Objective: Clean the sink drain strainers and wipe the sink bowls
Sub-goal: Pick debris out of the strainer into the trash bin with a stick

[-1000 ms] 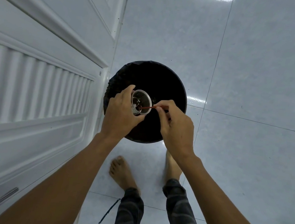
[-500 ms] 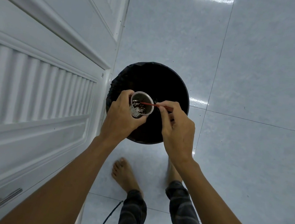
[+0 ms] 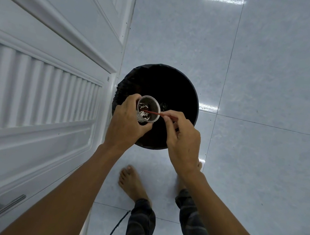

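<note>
Over the bin (image 3: pixel 180 93), my left hand (image 3: pixel 125 125) gripped the strainer (image 3: pixel 148 109); my right hand (image 3: pixel 183 140) pinched a red stick (image 3: pixel 155 113) poking inside it.

You'll find nothing you can read here: no words, brands or numbers. The one small tag (image 3: pixel 108 78) on the door (image 3: pixel 53 32) is too small for you to make out.

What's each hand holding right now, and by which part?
The left hand grips the metal strainer basket around its side wall, over the black bin. The right hand pinches the red stick at its outer end.
</note>
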